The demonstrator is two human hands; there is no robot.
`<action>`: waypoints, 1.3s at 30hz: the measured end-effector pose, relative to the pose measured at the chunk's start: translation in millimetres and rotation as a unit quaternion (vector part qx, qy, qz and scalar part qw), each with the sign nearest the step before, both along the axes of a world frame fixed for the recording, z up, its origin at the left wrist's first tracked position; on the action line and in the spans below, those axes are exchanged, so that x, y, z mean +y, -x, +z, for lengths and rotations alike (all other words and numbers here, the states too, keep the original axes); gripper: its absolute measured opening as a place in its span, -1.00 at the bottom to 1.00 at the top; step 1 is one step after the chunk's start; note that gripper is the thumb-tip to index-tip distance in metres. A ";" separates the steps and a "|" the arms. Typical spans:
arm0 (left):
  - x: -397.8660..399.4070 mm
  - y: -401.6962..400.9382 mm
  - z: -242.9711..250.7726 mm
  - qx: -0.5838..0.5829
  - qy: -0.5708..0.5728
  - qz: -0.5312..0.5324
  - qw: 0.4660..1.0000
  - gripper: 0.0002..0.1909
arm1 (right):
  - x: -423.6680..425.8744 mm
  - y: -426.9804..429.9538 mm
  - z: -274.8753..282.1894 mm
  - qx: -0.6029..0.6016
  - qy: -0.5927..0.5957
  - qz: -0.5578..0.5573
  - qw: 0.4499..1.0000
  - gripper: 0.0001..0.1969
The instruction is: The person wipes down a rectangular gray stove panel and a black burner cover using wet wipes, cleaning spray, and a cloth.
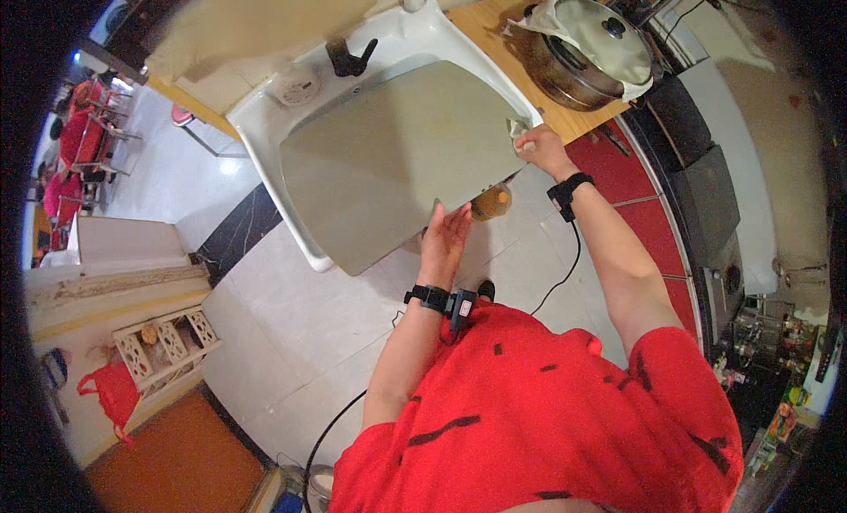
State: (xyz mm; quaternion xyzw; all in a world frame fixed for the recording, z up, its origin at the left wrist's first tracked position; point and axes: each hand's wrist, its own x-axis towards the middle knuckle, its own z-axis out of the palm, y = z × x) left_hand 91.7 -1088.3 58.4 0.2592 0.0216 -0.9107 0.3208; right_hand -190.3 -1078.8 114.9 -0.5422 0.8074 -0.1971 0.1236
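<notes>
A large flat grey-green board (370, 162) lies over the basin of a white ceramic sink (265, 162), its near edge jutting out toward me. At the middle of that edge is my left hand (446, 242), palm upturned, with the thumb against the board and the fingers partly hidden; it appears to support the board. My right hand (548, 150) pinches a crumpled pale cloth (515, 130) against the board's right end, beside the sink rim. A black faucet (349, 58) rises behind the board. Both wrists wear black straps.
A dark lidded pot (569, 76) with cloths stands on a wooden counter (490, 33) to the right. Below the board's near edge is a yellowish container (491, 203). Red cabinet doors (652, 238) line the right. A black cable (331, 427) hangs at lower left.
</notes>
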 end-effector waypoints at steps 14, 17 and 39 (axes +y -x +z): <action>-7.3 -1.9 7.6 -0.021 0.035 -0.032 0.999 -0.67 | -22.0 4.8 -4.3 0.008 -0.064 0.031 0.997 -0.84; -6.7 -5.0 5.4 -0.052 0.022 -0.031 0.998 -0.65 | -26.3 -0.8 -1.8 -0.014 -0.066 0.042 0.997 -0.84; -6.8 -3.4 2.3 -0.048 0.023 -0.044 0.998 -0.65 | -20.9 48.2 -9.9 0.055 -0.017 -0.117 0.991 -0.80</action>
